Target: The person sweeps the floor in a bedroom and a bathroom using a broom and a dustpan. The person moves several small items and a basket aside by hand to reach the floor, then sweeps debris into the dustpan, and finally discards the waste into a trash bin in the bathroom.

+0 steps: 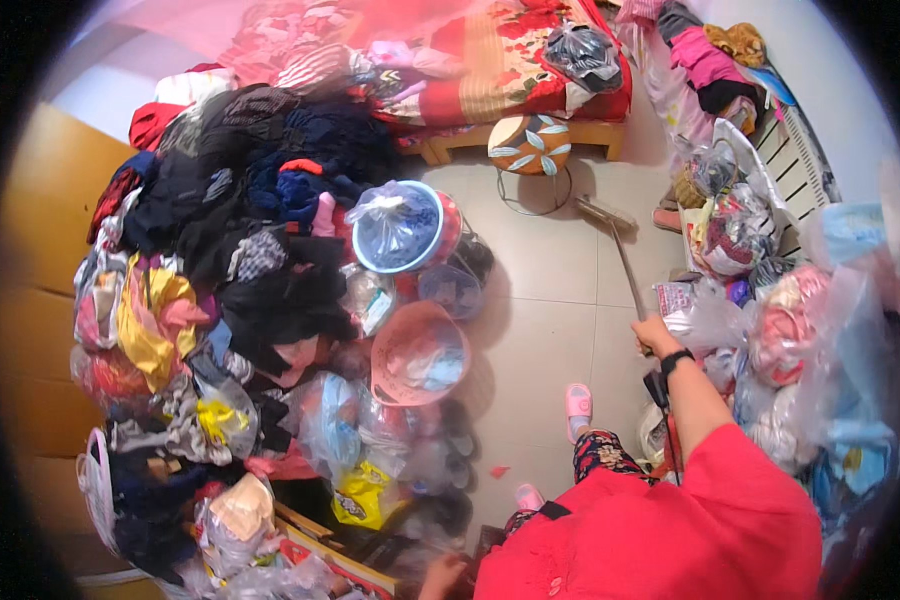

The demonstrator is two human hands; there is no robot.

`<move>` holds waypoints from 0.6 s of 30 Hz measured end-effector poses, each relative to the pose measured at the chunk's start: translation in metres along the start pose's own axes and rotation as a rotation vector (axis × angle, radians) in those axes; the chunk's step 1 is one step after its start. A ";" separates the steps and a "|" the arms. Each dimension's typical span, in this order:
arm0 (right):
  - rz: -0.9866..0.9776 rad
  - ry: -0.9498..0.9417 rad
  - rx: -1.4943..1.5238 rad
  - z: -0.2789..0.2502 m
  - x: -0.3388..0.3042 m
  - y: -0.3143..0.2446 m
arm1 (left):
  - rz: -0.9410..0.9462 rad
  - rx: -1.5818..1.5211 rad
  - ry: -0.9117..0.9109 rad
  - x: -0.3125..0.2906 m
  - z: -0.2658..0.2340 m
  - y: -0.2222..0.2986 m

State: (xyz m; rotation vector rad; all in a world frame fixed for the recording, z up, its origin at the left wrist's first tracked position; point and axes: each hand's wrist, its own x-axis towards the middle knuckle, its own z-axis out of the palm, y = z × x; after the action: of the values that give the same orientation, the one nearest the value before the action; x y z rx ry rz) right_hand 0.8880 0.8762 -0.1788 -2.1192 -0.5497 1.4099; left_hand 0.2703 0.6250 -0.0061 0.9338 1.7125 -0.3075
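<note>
My right hand (655, 336), with a black band on its wrist, is closed around the long handle of a broom (628, 268). The broom slants away from me, and its head lies on the tiled floor (540, 330) close to a round patterned stool (528, 147). Low in the picture, my left hand (444, 572) hangs beside the dark, blurred things at the edge of the left-hand pile. Its fingers are smeared, so whether it holds anything is unclear. A small pink scrap (499, 471) rests on the floor ahead of my pink slippers (578, 402).
A big heap of clothes (260, 200) spreads along the left, bordered by a blue basin (398, 228), a pink basket (420, 355) and a yellow bag (367, 494). At the back stands a bed (470, 60) with red floral bedding. Stuffed plastic bags (792, 325) crowd the right side.
</note>
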 end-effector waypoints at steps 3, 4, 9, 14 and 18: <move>-0.284 -0.191 -0.500 0.009 0.075 0.028 | -0.050 0.089 0.080 0.004 -0.004 0.046; -0.394 -0.255 -0.811 0.006 0.073 0.048 | -0.058 0.116 0.069 0.008 -0.006 0.061; -0.118 -0.383 -1.134 -0.052 -0.053 0.098 | 0.083 -0.172 0.131 0.036 -0.011 0.117; 0.318 -0.447 -0.740 -0.096 -0.203 0.055 | 0.099 -0.276 0.080 0.091 -0.026 0.145; 0.236 -0.321 -0.533 -0.115 -0.250 0.030 | 0.246 -0.154 0.115 0.120 -0.040 0.156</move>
State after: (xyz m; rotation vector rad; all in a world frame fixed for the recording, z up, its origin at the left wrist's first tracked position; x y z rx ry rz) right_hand 0.9029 0.6806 0.0162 -2.4370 -0.9064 1.9247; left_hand 0.3444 0.8035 -0.0613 1.0508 1.6766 0.0413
